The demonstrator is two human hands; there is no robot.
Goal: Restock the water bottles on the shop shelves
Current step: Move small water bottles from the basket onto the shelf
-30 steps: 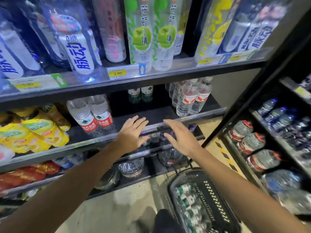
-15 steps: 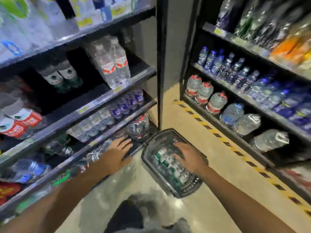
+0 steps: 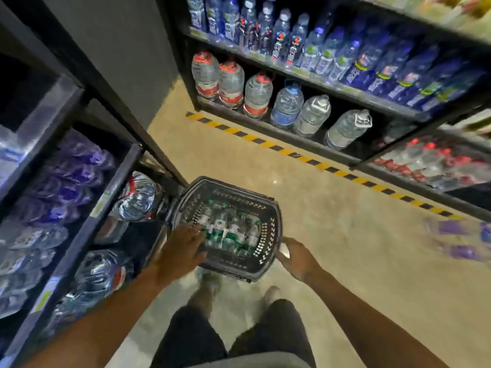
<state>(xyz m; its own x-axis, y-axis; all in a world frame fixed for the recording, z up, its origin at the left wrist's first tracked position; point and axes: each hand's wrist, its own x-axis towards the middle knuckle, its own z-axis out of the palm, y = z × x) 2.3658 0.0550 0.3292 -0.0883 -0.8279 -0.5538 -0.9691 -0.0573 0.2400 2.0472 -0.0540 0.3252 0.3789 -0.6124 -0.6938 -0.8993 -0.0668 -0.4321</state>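
Water bottles (image 3: 228,232) with green-and-white labels lying packed side by side in a dark plastic basket (image 3: 268,208) on the floor (image 3: 332,235), directly ahead of both hands. Left hand (image 3: 183,251) reaching over the basket's near left corner, fingers spread apart and stretched toward the nearest bottles, fingertips at their labels; contact impossible to confirm through the motion blur, nothing clamped in the palm. Right hand (image 3: 295,257) just beside the basket's near right corner, fingers loosely curled at the rim; grip on the rim or mere touch impossible to tell. Left of the left hand, dark shelves (image 3: 111,187) holding purple-labelled small bottles (image 3: 69,176) above and large clear jugs (image 3: 138,197) below, one jug lying just beside the basket's left edge. Beyond the hands across the floor, a yellow-and-black striped tape line (image 3: 318,164) running along the foot of a second shelf unit (image 3: 353,99), with big red-capped jugs (image 3: 231,81) and clear handled jugs (image 3: 345,128) on its lower level and blue bottles (image 3: 318,49) in rows above. Below the hands, dark trousers (image 3: 233,338) and shoes (image 3: 271,292) at the near edge of the view.
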